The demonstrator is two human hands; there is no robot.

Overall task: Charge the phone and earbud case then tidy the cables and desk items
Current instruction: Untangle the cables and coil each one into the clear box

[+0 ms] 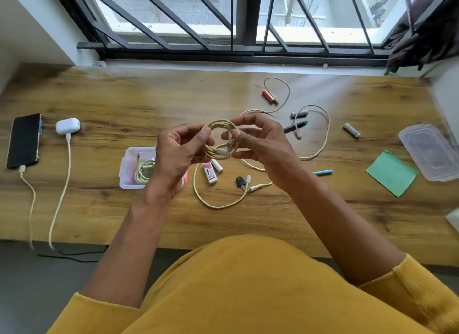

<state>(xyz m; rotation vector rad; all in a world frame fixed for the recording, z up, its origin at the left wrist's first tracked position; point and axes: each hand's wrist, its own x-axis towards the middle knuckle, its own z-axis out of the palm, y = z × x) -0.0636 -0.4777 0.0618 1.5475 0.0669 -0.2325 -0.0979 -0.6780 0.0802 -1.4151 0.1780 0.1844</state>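
Tidying now: phone point(23, 141) & earbud case point(67, 126) already plugged in, far left. Left hand point(177, 157) & right hand point(258, 144) both pinch the coiled cable point(219, 142) above the desk point(99, 105). Next, prob tuck the end, drop it in the tray point(126, 169).

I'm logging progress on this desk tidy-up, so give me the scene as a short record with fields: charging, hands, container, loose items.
charging: phone and earbud case each have a cable plugged in, at the desk's left
hands: left hand and right hand both hold a coiled cable above the desk
container: clear box already holds one coiled cable; its lid lies at far right
loose items: uncoiled cables, batteries, eraser, marker, green paper
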